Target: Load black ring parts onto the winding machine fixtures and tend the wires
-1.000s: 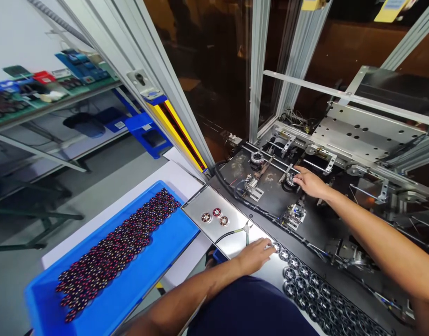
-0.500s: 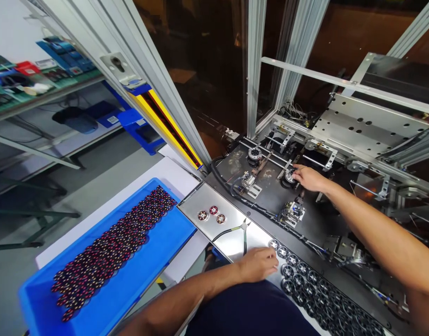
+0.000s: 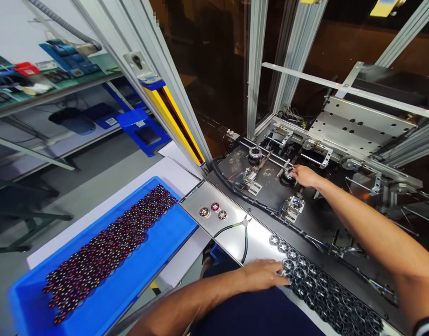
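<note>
**One head-worn view, looking forward and down**

A single camera sits on the person's head and faces forward and down over the counter (image 3: 235,233), so both forearms enter from the bottom edge and reach away from the lens. The near edge of the counter lies close under the camera; the machine bed (image 3: 270,186) behind it is farther off, and the aluminium frame posts (image 3: 252,65) rise to the top of the picture. The view takes in a wide sweep: a blue tray (image 3: 158,247) at lower left, shelving (image 3: 50,88) well away at upper left. Straight lines splay outward and heights look squeezed. No second view shares the scene.
</note>
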### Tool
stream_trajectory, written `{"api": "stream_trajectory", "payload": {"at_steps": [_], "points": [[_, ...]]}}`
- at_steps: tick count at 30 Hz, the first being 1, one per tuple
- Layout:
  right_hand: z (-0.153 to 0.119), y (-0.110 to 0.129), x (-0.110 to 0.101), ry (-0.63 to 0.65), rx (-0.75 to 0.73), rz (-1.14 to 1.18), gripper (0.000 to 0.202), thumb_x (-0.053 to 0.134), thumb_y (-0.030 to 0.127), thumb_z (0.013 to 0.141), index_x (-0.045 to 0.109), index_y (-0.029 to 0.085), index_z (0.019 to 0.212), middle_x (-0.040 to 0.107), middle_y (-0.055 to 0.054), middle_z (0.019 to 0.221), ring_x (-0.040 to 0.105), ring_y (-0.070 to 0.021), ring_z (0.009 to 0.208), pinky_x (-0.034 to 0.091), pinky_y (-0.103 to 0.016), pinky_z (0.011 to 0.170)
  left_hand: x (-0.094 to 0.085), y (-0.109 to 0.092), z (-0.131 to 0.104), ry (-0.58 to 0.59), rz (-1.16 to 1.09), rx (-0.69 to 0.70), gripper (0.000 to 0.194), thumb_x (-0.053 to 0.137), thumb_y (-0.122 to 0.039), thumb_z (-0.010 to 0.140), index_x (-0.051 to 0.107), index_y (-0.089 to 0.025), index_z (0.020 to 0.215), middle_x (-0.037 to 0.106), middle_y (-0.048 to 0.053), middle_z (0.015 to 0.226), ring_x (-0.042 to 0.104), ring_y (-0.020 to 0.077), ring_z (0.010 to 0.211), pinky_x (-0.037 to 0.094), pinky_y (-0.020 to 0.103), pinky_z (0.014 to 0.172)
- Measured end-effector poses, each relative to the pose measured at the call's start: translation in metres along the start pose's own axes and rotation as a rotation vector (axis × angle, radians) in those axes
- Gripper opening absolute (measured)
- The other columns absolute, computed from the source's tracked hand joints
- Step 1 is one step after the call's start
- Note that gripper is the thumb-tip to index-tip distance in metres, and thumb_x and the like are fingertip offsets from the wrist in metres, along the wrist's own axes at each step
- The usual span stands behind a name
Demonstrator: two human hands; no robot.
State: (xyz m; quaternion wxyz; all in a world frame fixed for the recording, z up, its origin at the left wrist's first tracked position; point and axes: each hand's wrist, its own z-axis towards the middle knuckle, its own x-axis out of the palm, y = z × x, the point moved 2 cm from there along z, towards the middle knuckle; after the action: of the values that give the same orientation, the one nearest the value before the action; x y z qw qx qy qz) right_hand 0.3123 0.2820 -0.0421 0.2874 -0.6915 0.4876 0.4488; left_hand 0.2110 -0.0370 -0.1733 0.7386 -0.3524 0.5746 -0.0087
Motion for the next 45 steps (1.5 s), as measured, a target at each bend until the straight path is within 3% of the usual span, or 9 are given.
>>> {"api": "stream_trajectory", "payload": {"at_steps": [12,15,19,22,26,30,35,39,45], "points": [[-0.010,0.010,-0.010,-0.178,0.034,-0.015,0.020,0.060,0.026,0.091,0.069,0.008,0.094,0.068,-0.012,0.097,0.064,-0.0193,0.097,0.049,-0.036,0.092,0.027,-0.015,0.001,-0.097,-0.061,-0.190,0.033,0.069,-0.042,0.083,0.059,-0.013,0.097,0.058,0.012,0.110,0.057,0.0259,0.096,0.049,0.035,0.079],[-0.052,0.015,-0.038,-0.381,0.008,-0.026,0.031,0.062,0.030,0.090,0.070,0.005,0.106,0.059,-0.020,0.123,0.054,-0.0277,0.121,0.040,-0.037,0.107,0.007,-0.013,-0.009,-0.179,-0.199,-0.259,0.033,0.074,-0.037,0.079,0.057,-0.012,0.091,0.062,0.010,0.100,0.059,0.0223,0.092,0.048,0.032,0.080],[-0.167,0.041,-0.052,-0.598,-0.281,0.003,0.032,0.061,0.035,0.091,0.069,0.010,0.109,0.055,-0.015,0.132,0.052,-0.0278,0.123,0.039,-0.043,0.110,-0.063,-0.019,-0.041,-0.412,-0.441,-0.466,0.041,0.057,-0.047,0.091,0.043,-0.013,0.109,0.062,0.008,0.097,0.057,0.0122,0.079,0.048,0.024,0.072],[-0.256,0.082,-0.022,-0.496,-0.692,0.139,0.035,0.057,0.029,0.093,0.058,0.018,0.126,0.049,-0.009,0.140,0.049,-0.0211,0.127,0.045,-0.039,0.107,-0.125,-0.032,-0.064,-0.645,-0.939,-0.374,0.049,0.074,-0.047,0.079,0.044,-0.015,0.099,0.063,0.009,0.106,0.057,0.0114,0.084,0.047,0.024,0.079],[-0.316,0.127,0.028,-0.511,-0.732,0.298,0.058,0.058,0.012,0.090,0.039,0.011,0.144,0.047,-0.019,0.129,0.048,-0.0222,0.119,0.050,-0.038,0.095,-0.173,-0.050,-0.070,-0.572,-1.089,-0.184,0.047,0.082,-0.037,0.072,0.044,-0.014,0.089,0.057,0.003,0.087,0.050,0.0082,0.074,0.042,0.021,0.071],[-0.328,0.140,0.054,-0.716,-0.664,0.420,0.050,0.053,-0.003,0.084,0.048,0.008,0.133,0.053,-0.015,0.106,0.048,-0.0197,0.101,0.049,-0.037,0.081,-0.168,-0.061,-0.059,-0.540,-1.178,-0.027,0.048,0.085,-0.030,0.069,0.045,-0.014,0.090,0.059,0.005,0.091,0.056,0.0094,0.079,0.046,0.021,0.075],[-0.334,0.136,0.072,-0.949,-0.550,0.547,0.051,0.058,-0.006,0.079,0.052,0.008,0.127,0.053,-0.014,0.103,0.050,-0.0198,0.102,0.047,-0.037,0.082,-0.143,-0.069,-0.050,-0.726,-1.299,0.071,0.040,0.079,-0.021,0.076,0.056,-0.019,0.109,0.064,0.005,0.106,0.062,0.0103,0.094,0.049,0.020,0.084],[-0.340,0.127,0.068,-0.814,-0.590,0.486,0.050,0.060,0.006,0.084,0.049,0.008,0.133,0.046,-0.019,0.129,0.045,-0.0236,0.123,0.045,-0.039,0.098,-0.149,-0.069,-0.051,-0.775,-1.022,0.097,0.038,0.078,-0.014,0.076,0.061,-0.020,0.110,0.066,0.005,0.106,0.065,0.0122,0.096,0.052,0.021,0.086],[-0.338,0.107,0.047,-0.424,-0.596,0.668,0.029,0.050,0.017,0.096,0.068,0.026,0.118,0.033,-0.004,0.152,0.038,-0.0148,0.137,0.036,-0.030,0.111,-0.170,-0.070,-0.055,-0.686,-0.465,0.265,0.036,0.078,-0.015,0.075,0.060,-0.015,0.107,0.065,0.012,0.108,0.066,0.0174,0.097,0.055,0.025,0.086]]}}
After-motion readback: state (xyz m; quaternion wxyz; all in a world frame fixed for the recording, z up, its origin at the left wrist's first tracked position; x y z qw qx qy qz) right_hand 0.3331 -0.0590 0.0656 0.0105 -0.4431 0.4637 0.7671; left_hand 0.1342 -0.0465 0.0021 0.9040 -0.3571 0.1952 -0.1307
